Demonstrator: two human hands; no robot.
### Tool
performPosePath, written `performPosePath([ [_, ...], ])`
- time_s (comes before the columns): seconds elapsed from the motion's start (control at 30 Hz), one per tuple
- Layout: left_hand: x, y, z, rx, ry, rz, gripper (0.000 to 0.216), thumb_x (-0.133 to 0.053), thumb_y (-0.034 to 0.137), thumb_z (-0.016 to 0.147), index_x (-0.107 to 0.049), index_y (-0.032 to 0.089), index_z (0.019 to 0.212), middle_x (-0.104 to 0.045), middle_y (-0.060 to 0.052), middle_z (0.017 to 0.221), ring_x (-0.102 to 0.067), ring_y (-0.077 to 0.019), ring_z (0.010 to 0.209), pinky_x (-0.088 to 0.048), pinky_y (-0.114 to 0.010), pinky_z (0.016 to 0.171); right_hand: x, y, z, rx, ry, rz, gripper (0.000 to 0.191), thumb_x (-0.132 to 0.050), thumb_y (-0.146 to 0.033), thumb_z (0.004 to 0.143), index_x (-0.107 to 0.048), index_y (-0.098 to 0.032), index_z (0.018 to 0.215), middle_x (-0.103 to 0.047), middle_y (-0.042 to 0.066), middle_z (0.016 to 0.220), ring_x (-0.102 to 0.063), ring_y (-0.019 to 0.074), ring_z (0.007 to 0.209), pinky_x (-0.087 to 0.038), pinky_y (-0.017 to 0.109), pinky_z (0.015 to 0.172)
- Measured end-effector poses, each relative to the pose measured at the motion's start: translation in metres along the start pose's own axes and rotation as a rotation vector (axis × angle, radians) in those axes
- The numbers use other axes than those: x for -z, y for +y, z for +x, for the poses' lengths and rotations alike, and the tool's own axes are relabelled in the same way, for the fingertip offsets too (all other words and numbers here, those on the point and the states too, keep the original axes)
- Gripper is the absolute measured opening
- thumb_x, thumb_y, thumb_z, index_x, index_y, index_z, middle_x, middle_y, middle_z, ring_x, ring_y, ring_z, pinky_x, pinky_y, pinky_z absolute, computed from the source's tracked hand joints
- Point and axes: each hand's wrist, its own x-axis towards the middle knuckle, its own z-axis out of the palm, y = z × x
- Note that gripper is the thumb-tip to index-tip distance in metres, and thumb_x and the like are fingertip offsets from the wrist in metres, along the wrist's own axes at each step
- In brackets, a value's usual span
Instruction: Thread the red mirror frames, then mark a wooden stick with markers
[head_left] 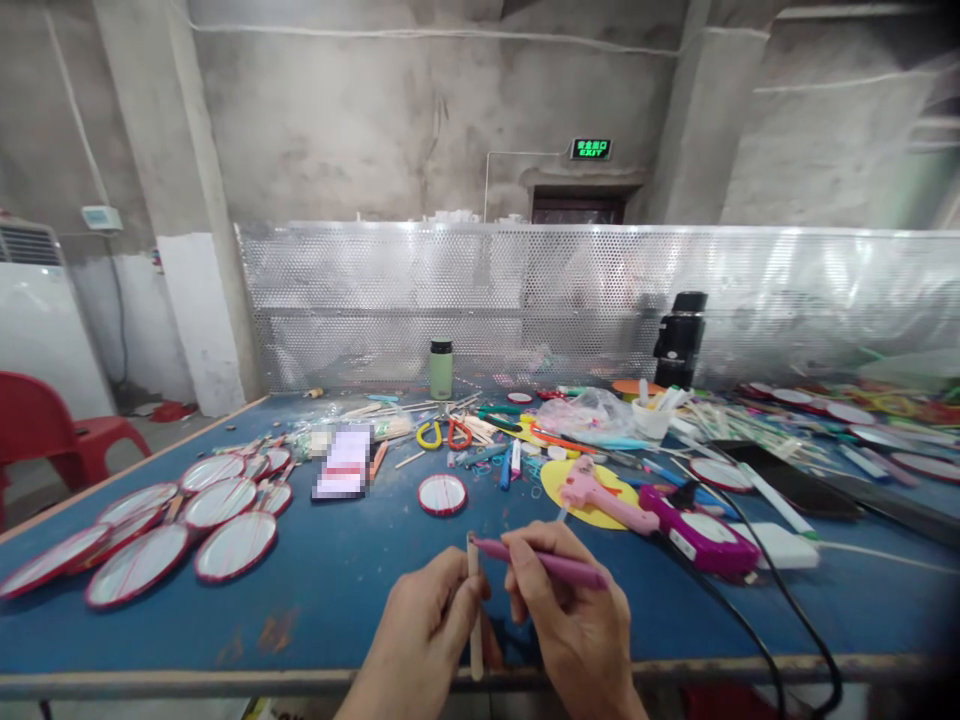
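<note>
My left hand (431, 620) pinches a thin wooden stick (476, 650) upright near the table's front edge. Between the fingers of my right hand (574, 620) is a pink marker (559, 567), held like a pen. The marker's tip meets the stick close to its top end, where a dark mark shows. Straight ahead of both hands lies a small round white disc with a red rim (442, 494). My right hand is near a pink glue gun (604, 497) that rests on a yellow disc (555, 485).
Several red-rimmed discs (232, 545) are clustered at left beside a phone (345, 462). Scissors (430, 434), a green bottle (442, 372), a white cup (651, 420) and a black flask (679, 340) stand or lie farther back. A magenta device (701, 535) and black cables (750, 650) are at right.
</note>
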Motion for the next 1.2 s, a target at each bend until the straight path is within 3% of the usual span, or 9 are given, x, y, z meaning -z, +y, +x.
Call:
performPosePath([
  [0.53,-0.003,-0.004,0.001,0.027,0.004,-0.121,0.034,-0.045,0.051,0.097,-0.054,0.022,0.082,-0.071,-0.002,0.06,-0.065,-0.0182,0.055,-0.047,-0.024,0.057,0.0,0.0,0.0,0.012,0.016,0.019,0.025,-0.058,-0.033,0.096,-0.071,-0.019,0.079,-0.06,-0.002,0.061,-0.051,0.0083,0.041,-0.043,0.018,0.04],
  [1.2,0.0,0.006,0.0,0.012,-0.008,-0.034,0.032,-0.04,0.045,0.099,-0.05,0.022,0.08,-0.068,-0.003,0.066,-0.061,-0.0178,0.061,-0.047,-0.025,0.063,0.002,0.005,-0.002,0.038,-0.044,-0.014,0.02,-0.057,-0.028,0.098,-0.069,-0.022,0.084,-0.062,-0.003,0.063,-0.052,0.0077,0.042,-0.044,0.017,0.043],
])
